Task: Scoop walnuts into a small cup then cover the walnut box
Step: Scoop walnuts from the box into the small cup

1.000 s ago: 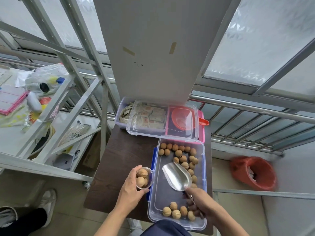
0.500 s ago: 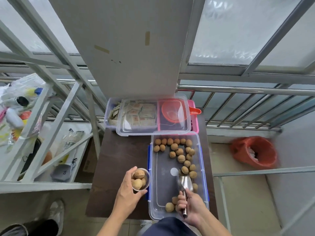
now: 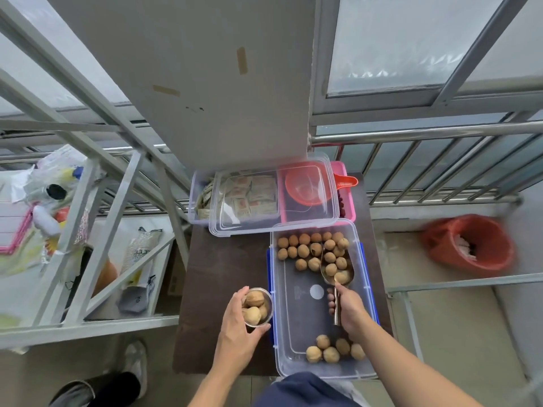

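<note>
A clear walnut box (image 3: 366, 292) with blue latches lies open on the dark table (image 3: 223, 268). Loose walnuts (image 3: 304, 249) cluster at its far end and a few lie at its near end. My right hand (image 3: 348, 311) grips the handle of a metal scoop (image 3: 337, 267), whose bowl is pushed into the far walnuts and holds several. My left hand (image 3: 238, 327) holds a small clear cup (image 3: 258, 308) with walnuts in it, just left of the box. A clear lid (image 3: 273, 201) rests across the two boxes behind.
Behind the walnut box stand a clear box of packets (image 3: 202, 198) and a pink box with a red scoop (image 3: 345, 182). A metal rack (image 3: 97, 230) with bags stands left. A red bin (image 3: 467, 245) sits on the floor right. A railing runs behind.
The scoop moved from the near end of the box forward into the far walnuts and now holds several. My left hand and the cup stayed put. The view shifted left.
</note>
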{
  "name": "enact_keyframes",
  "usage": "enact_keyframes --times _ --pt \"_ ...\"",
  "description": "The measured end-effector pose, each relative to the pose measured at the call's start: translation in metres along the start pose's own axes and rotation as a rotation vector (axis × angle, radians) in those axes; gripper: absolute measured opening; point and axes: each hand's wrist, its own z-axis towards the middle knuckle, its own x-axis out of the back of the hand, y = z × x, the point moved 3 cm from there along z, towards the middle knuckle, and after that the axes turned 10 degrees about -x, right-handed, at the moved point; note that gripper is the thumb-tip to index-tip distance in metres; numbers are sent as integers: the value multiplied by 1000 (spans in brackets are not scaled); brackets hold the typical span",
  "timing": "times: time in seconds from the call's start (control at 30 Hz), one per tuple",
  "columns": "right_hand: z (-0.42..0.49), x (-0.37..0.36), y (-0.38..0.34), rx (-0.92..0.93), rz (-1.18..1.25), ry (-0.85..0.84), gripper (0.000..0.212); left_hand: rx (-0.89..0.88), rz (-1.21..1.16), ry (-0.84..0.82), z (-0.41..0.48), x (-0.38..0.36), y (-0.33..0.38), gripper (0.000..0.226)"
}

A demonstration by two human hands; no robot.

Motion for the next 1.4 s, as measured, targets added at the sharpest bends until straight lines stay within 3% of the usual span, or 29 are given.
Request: enact_keyframes --times 0.4,0.73,0.97,1.2,1.4 --pt "-62 34 17 102 -424 51 33 -15 -52 -25 3 0 -5 94" --pt "-140 -7 8 294 -1197 -47 30 -39 -88 13 1 3 -11 94" --pt "-163 -47 11 503 -1619 150 42 -82 -126 45 -6 0 -10 90" --pt "-180 -61 19 723 -1822 321 43 -78 -138 46 -9 0 -9 93" --pt "-194 -53 21 867 -1815 382 39 -63 -120 44 -11 -2 -11 95"
